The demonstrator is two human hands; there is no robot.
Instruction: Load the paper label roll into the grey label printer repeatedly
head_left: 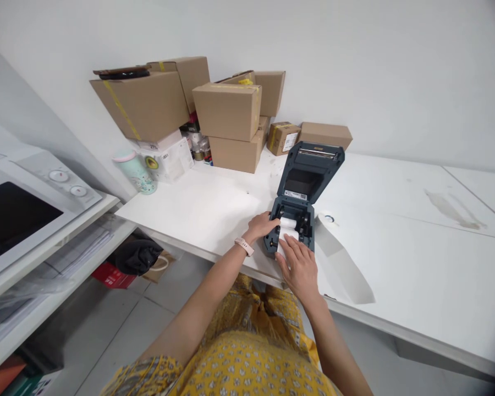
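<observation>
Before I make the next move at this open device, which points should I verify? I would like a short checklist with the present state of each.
1. Lid raised: ok, it stands open.
2. White roll inside the device: ok.
3. Right hand on the paper: ok, fingers laid over it.
4. Left hand at the device: ok, at its left side, fingertips near the roll.
5. Paper lying straight under the fingers: cannot tell, the right hand covers part.
6. Table beside the device free of loose paper: not ok, a long strip lies to its right.
</observation>
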